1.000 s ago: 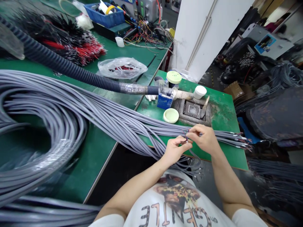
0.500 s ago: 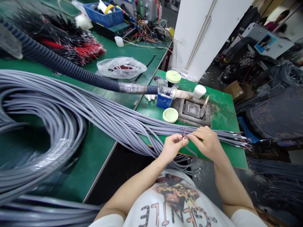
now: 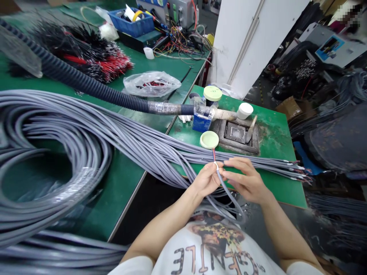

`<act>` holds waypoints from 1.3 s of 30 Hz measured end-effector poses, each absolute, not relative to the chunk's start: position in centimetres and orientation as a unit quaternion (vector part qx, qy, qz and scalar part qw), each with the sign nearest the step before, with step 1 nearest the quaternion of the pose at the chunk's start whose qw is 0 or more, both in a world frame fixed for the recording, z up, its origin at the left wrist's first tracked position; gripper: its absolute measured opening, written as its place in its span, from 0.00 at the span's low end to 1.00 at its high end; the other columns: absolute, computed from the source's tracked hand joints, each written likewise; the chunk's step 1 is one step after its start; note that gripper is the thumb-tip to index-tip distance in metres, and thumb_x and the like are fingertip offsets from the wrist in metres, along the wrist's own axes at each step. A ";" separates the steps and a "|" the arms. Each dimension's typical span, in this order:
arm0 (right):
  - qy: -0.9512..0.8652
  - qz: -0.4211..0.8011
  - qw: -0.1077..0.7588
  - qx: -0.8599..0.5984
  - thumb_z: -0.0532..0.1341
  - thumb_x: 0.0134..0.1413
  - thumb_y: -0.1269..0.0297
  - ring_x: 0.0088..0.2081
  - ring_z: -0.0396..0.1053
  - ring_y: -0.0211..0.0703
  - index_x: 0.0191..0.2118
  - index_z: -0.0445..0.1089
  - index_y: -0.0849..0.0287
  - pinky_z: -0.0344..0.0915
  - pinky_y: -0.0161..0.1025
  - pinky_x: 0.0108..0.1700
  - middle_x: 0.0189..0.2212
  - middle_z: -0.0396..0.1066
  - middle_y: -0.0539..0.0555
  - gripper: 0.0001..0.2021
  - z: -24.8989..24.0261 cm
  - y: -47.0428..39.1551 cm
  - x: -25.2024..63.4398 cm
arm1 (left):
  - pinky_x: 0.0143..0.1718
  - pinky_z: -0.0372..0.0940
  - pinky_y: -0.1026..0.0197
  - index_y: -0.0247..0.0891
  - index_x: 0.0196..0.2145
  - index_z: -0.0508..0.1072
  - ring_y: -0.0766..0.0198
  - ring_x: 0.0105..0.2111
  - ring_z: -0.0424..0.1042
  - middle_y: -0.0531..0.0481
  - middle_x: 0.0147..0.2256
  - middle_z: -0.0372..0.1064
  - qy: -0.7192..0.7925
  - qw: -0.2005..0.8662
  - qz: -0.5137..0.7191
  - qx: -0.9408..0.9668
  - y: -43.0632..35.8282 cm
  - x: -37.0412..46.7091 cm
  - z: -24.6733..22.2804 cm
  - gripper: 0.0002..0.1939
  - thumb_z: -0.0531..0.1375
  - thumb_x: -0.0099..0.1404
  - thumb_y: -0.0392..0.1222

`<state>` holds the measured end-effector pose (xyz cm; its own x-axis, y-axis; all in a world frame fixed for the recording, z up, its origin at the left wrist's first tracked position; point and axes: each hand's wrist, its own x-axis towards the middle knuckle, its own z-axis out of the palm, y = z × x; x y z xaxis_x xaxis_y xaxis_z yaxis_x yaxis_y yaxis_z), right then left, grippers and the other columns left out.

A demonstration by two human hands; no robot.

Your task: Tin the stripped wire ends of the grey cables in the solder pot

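Observation:
Between the fingers of my left hand [image 3: 207, 178] is the end of a grey cable [image 3: 226, 188], pinched near its white collar. Thin coloured wires [image 3: 213, 153] stick out of that end and point at a shallow pale green lid or dish [image 3: 209, 139]. My right hand [image 3: 246, 178] is beside the cable with its fingers apart, the tips close to the collar. Whether they touch it I cannot tell. Behind both hands runs a thick bundle of grey cables [image 3: 172, 152], ending in stripped wires on the right.
A square soldering pot [image 3: 236, 131] with a scraper on it sits past the bundle. A ribbed hose [image 3: 114, 93] reaches it, held by a blue block [image 3: 201, 122]. White [image 3: 245, 110] and green-lidded [image 3: 212, 93] tubs stand near. Coiled cable [image 3: 71, 183] covers the left table.
The cable end has turned so its wires now lie straight together, pointing away, instead of fanned out. My right fingers have opened from a pinch. The view has shifted slightly.

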<state>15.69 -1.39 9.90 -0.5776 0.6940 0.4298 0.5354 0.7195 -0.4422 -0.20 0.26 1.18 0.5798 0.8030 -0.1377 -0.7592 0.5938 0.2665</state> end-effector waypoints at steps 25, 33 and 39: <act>-0.479 0.454 0.595 -0.459 0.62 0.56 0.57 0.31 0.76 0.40 0.36 0.73 0.57 0.75 0.39 0.36 0.31 0.78 0.52 0.09 6.6 9.8 15.6 | 0.34 0.65 0.58 0.38 0.33 0.76 0.65 0.27 0.70 0.51 0.27 0.75 0.369 0.249 0.683 0.579 2.9 -5.1 1.7 0.06 0.59 0.63 0.33; -0.503 0.437 0.559 -0.493 0.63 0.54 0.56 0.27 0.75 0.40 0.34 0.72 0.57 0.76 0.38 0.33 0.28 0.77 0.51 0.09 6.3 11.4 14.9 | 0.33 0.64 0.59 0.37 0.33 0.76 0.66 0.27 0.69 0.51 0.26 0.74 0.361 0.249 0.682 0.585 3.0 -5.2 1.7 0.05 0.59 0.63 0.34; -0.532 0.421 0.526 -0.513 0.63 0.54 0.55 0.27 0.75 0.40 0.34 0.72 0.57 0.75 0.38 0.31 0.29 0.77 0.52 0.10 6.1 12.4 14.4 | 0.33 0.64 0.59 0.37 0.32 0.76 0.66 0.27 0.70 0.50 0.27 0.75 0.359 0.243 0.678 0.593 3.1 -5.3 1.8 0.05 0.59 0.63 0.34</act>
